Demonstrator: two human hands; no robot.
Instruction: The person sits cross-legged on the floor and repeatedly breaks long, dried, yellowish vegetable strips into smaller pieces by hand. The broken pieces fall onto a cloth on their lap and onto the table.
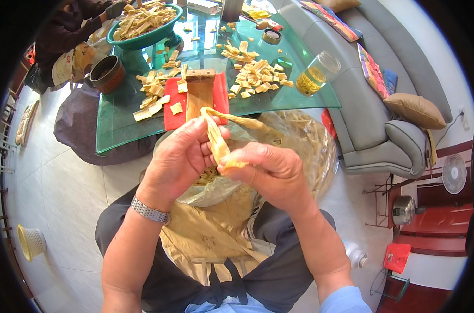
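Observation:
A long, twisted yellow strip [218,145] of dried plant material, perhaps bamboo shoot, is held between both hands. My left hand [180,156], with a metal-band watch on the wrist, has the strip between thumb and fingers where it bends over. My right hand [274,174] pinches its lower end. From the bend the other part runs right, above a clear plastic bag [317,156] filled with similar strips. Just beyond my hands, a wooden board [200,98] with a raised end block lies on a red cloth [221,92]. Cut pieces [256,78] are heaped to its right, others [153,88] to its left.
The glass table [123,133] bears a green basin [151,41] heaped with pieces, a dark mug [107,74] and a glass jar [313,78] with yellow contents. Another person [68,35] sits at far left. A grey sofa [362,133] stands right, a tan sack [205,223] between my legs.

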